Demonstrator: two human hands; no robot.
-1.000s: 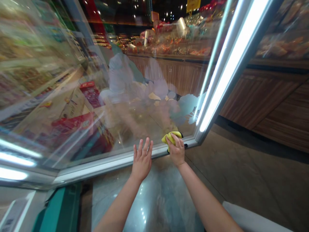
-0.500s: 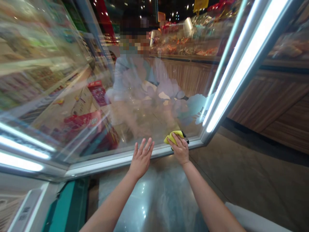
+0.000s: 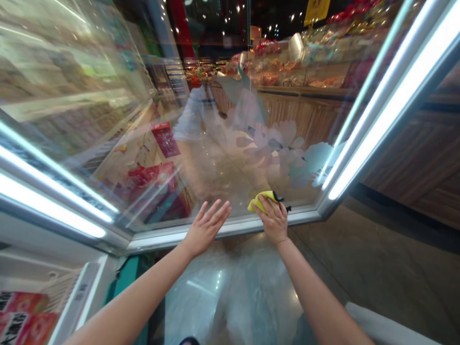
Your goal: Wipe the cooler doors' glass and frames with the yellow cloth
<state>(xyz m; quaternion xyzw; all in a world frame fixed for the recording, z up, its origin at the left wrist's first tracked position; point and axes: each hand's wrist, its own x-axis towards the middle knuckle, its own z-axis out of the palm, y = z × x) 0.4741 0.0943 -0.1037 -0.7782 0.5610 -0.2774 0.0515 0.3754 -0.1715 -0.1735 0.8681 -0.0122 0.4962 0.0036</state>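
Note:
A glass door (image 3: pixel 230 187) with flower decals (image 3: pixel 275 143) stands in front of me, framed in silvery metal. Under my right hand (image 3: pixel 273 220) is a yellow cloth (image 3: pixel 264 197) with dark edging, pressed against the lower part of the pane just above the bottom frame bar (image 3: pixel 244 227). The fingers are curled over the cloth. To its left, my left hand (image 3: pixel 207 225) has its fingers stretched out and holds nothing. It lies at the bottom bar and lower glass; whether it touches them I cannot tell. A faint reflection of a person shows in the pane.
Bright light strips (image 3: pixel 381 103) run along the door's right side, with more at lower left. A white shelf with red packages (image 3: pixel 27 316) is at bottom left. Red boxes (image 3: pixel 153 179) show in the glass. Wood-panelled counters (image 3: pixel 406 153) and grey floor (image 3: pixel 345 249) lie to the right.
The view has shifted, so the door and its frame appear farther right. My left hand has tilted, fingers pointing more to the right. The right hand stays on the cloth low on the glass.

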